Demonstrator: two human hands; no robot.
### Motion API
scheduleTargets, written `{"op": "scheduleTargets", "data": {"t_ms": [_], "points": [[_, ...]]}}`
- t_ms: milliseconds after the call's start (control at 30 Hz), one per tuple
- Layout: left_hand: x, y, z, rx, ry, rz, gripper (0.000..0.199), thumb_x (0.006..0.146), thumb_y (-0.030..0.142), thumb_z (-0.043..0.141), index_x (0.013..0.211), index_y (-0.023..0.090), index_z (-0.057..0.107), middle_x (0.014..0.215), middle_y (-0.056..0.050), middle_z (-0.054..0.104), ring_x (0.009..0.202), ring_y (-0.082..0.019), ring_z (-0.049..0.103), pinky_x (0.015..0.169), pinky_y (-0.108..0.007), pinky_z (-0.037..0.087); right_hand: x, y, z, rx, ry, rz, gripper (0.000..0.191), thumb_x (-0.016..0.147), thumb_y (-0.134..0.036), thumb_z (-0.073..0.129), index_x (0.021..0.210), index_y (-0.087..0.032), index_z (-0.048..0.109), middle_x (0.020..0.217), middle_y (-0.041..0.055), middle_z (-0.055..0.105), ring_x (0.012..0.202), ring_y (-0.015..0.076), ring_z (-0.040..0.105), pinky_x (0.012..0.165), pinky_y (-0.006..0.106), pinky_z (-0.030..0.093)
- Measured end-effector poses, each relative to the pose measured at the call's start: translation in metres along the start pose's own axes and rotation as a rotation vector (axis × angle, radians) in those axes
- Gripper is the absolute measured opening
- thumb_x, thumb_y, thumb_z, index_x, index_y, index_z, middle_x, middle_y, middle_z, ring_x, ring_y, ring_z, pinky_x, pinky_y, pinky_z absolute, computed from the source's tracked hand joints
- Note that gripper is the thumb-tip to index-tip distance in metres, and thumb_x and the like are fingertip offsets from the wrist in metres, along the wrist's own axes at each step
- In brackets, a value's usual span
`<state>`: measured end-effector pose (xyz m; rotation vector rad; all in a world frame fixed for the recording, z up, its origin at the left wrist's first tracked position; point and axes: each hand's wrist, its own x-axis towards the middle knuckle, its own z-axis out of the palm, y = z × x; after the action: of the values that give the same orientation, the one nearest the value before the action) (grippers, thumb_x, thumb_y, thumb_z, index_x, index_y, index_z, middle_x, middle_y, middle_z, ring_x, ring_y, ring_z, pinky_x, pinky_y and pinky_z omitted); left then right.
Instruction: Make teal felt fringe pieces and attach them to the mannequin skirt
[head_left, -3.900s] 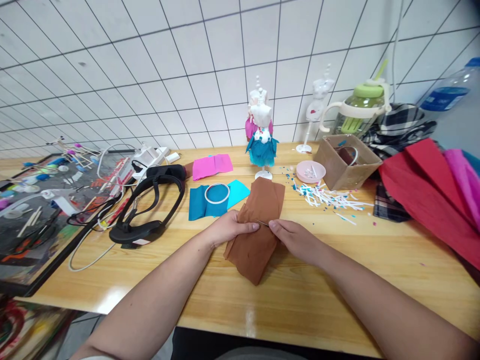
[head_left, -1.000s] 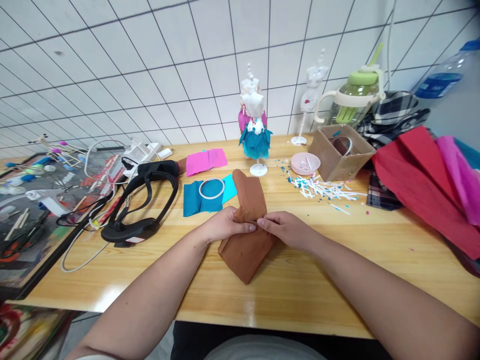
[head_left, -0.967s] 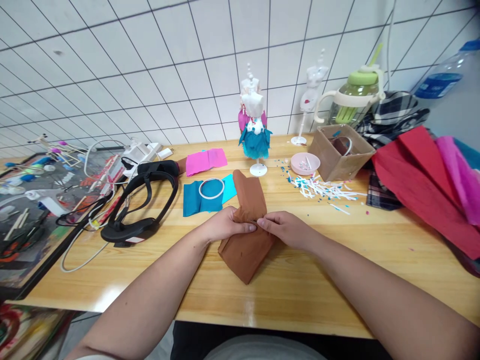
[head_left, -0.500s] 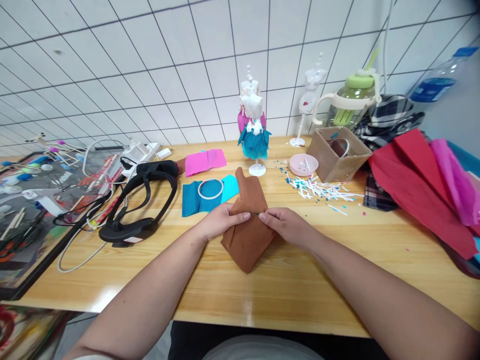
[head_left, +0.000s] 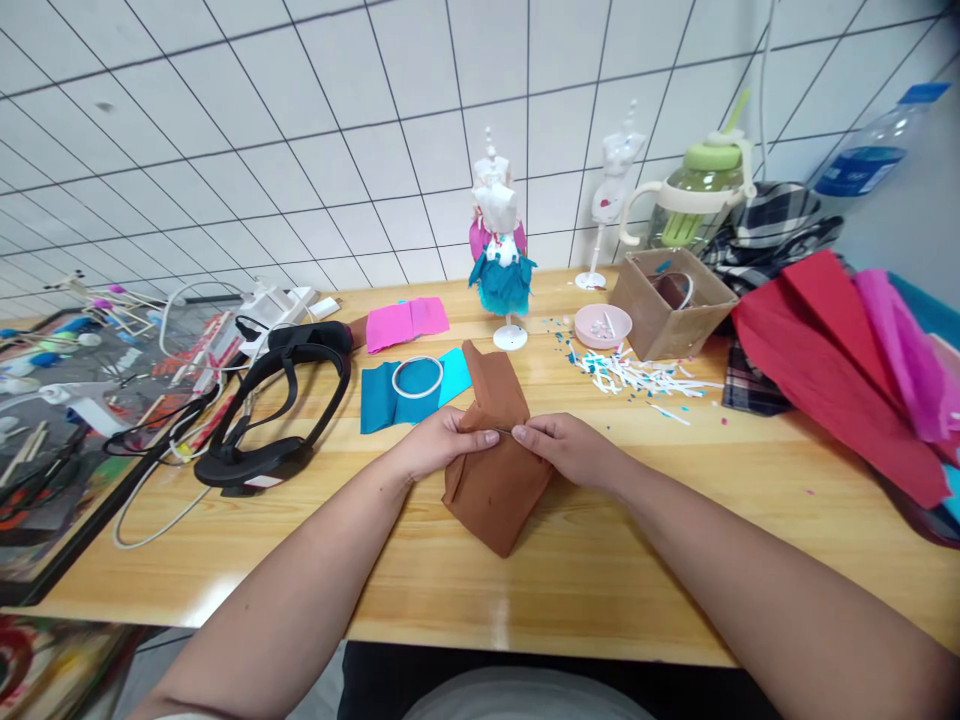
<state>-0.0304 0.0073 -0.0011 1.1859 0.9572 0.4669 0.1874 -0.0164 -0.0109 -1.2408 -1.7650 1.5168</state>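
Note:
A folded piece of brown fabric [head_left: 495, 490] lies on the wooden table [head_left: 615, 560] in front of me. My left hand [head_left: 439, 445] pinches its middle from the left, bunching the cloth. My right hand [head_left: 570, 450] pinches the same spot from the right; a thin needle seems to be between its fingertips, too small to be sure. The fingertips of both hands nearly touch above the fabric.
Behind the fabric lie a teal cloth [head_left: 379, 395] with a white ring [head_left: 418, 377] and a pink cloth [head_left: 405, 323]. A dressed mini mannequin [head_left: 498, 255], pink dish [head_left: 602, 325], cardboard box [head_left: 670, 315] and paper scraps [head_left: 637, 378] stand further back. Black headset [head_left: 277, 420] left, red crepe paper [head_left: 832, 360] right.
The brown fabric has been gathered narrower at the middle and my hands have come closer together. The view has shifted slightly.

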Motion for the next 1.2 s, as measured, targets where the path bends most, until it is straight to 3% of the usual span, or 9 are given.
{"op": "scheduleTargets", "data": {"t_ms": [200, 400, 700, 967, 1200], "points": [[0.000, -0.001, -0.002, -0.019, -0.005, -0.021, 0.031, 0.071, 0.039, 0.077, 0.091, 0.015, 0.075, 0.093, -0.007, 0.076, 0.083, -0.023, 0.069, 0.082, -0.035, 0.053, 0.001, 0.001, 0.002, 0.039, -0.018, 0.012, 0.050, 0.083, -0.064, 0.046, 0.070, -0.017, 0.060, 0.061, 0.0000, 0.054, 0.060, 0.0153, 0.048, 0.054, 0.026, 0.032], [-0.001, 0.000, -0.004, 0.057, -0.013, -0.024, 0.032, 0.071, 0.040, 0.077, 0.091, 0.014, 0.075, 0.094, -0.007, 0.076, 0.084, -0.023, 0.069, 0.078, -0.032, 0.053, -0.001, 0.001, -0.006, -0.076, -0.072, -0.023, 0.049, 0.087, -0.060, 0.042, 0.066, -0.018, 0.052, 0.063, -0.0020, 0.046, 0.060, 0.0127, 0.042, 0.056, 0.025, 0.030], [-0.002, 0.003, -0.002, 0.166, -0.005, -0.044, 0.036, 0.070, 0.044, 0.076, 0.089, 0.014, 0.075, 0.093, -0.008, 0.075, 0.086, -0.025, 0.069, 0.077, -0.033, 0.054, -0.006, -0.004, 0.004, -0.248, 0.002, -0.045, 0.045, 0.093, -0.056, 0.034, 0.075, -0.019, 0.054, 0.072, -0.0001, 0.056, 0.070, 0.0155, 0.051, 0.060, 0.026, 0.031], [-0.001, 0.002, -0.001, 0.182, -0.020, -0.049, 0.038, 0.069, 0.045, 0.076, 0.090, 0.014, 0.075, 0.092, -0.006, 0.075, 0.087, -0.024, 0.068, 0.080, -0.033, 0.053, -0.004, -0.006, 0.006, -0.323, 0.055, -0.064, 0.045, 0.093, -0.056, 0.037, 0.070, -0.019, 0.052, 0.066, -0.0021, 0.054, 0.064, 0.0132, 0.048, 0.056, 0.025, 0.028], [0.000, 0.001, 0.000, 0.147, -0.026, -0.037, 0.035, 0.070, 0.045, 0.076, 0.087, 0.015, 0.074, 0.087, -0.005, 0.075, 0.084, -0.022, 0.068, 0.077, -0.030, 0.051, -0.002, -0.005, 0.007, -0.252, 0.039, -0.051, 0.045, 0.091, -0.056, 0.039, 0.067, -0.019, 0.049, 0.064, -0.0028, 0.051, 0.062, 0.0127, 0.046, 0.054, 0.025, 0.028]]}}
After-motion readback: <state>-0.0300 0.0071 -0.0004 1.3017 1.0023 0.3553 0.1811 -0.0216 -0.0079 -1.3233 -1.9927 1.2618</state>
